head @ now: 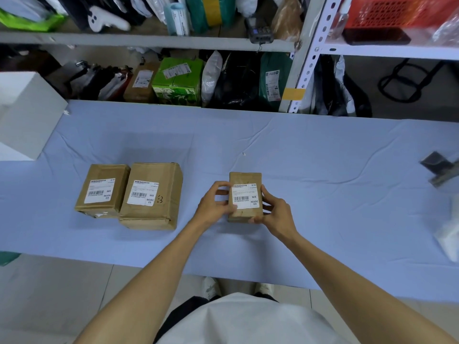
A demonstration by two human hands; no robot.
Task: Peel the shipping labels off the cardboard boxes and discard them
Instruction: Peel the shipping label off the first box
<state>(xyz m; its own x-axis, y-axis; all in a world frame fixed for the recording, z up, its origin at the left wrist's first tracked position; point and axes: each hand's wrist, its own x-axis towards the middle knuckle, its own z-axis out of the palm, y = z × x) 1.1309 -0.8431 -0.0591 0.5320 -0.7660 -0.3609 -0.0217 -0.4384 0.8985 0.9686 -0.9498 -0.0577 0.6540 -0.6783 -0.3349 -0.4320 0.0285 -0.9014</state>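
Small box in both hands, label on, peel not started.
I see the left hand (213, 207) and right hand (275, 214) gripping the small box (243, 215) by its long sides, mid-desk (323, 170); I can't tell if it's resting or lifted. Its label (246, 197) faces up and the print reads toward me. The long axis runs away from me. Next move, I reckon: get a nail under the label's near-left corner. The far-left box (101, 189) and big box (151, 194) have labels on.

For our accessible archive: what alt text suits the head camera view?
A person's left hand and right hand grip a small cardboard box by its sides at a blue-covered table, its white shipping label still attached. Left of it sit a medium box and a larger box, both labelled. Parcel shelves stand behind.
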